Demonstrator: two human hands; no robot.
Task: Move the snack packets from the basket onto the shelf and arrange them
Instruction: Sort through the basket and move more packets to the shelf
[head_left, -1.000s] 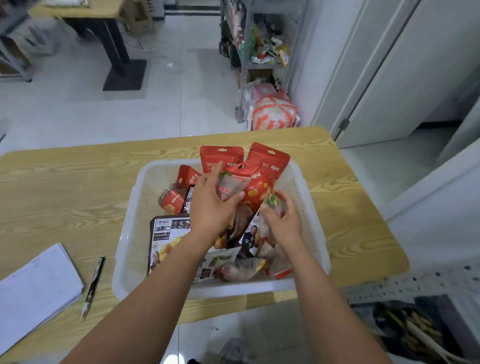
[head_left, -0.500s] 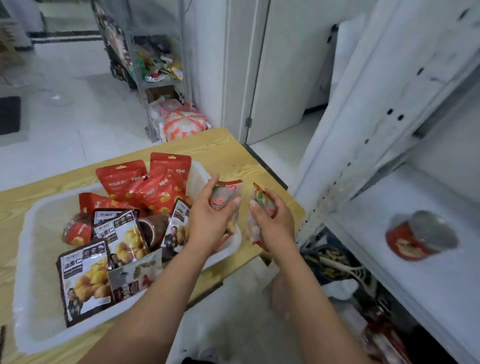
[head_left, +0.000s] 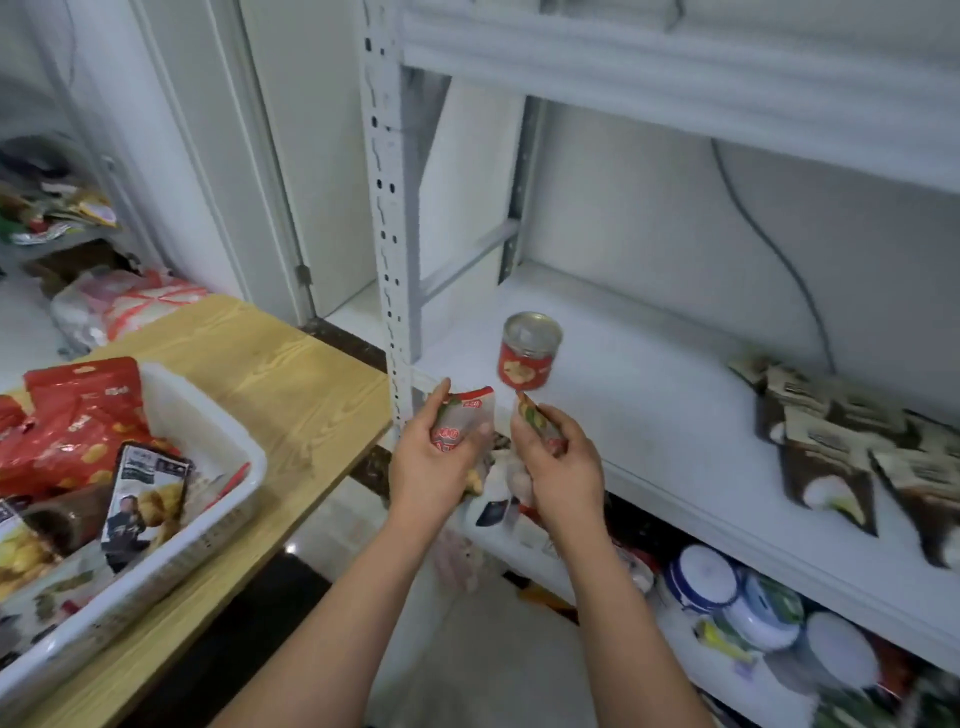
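Observation:
My left hand (head_left: 428, 467) grips a clear snack packet with a red label (head_left: 462, 421), held in the air just before the front edge of the white shelf (head_left: 649, 415). Beside it, my right hand (head_left: 563, 470) grips a second small packet with a red and green top (head_left: 537, 423). A red can (head_left: 529, 351) stands on the shelf right behind both packets. The white basket (head_left: 208, 530) sits at the lower left on the wooden table (head_left: 291, 384), still holding red pouches (head_left: 78, 415) and dark packets (head_left: 143, 499).
Several dark packets (head_left: 852, 441) lie on the shelf at the right. A perforated white upright (head_left: 387, 234) stands between table and shelf. A lower shelf holds round white and blue tubs (head_left: 748, 608). A red and white bag (head_left: 130, 306) lies beyond the table.
Both hands lifted a packet each out of the basket and carried them right, up to the shelf front. The view swung from the table to the shelf.

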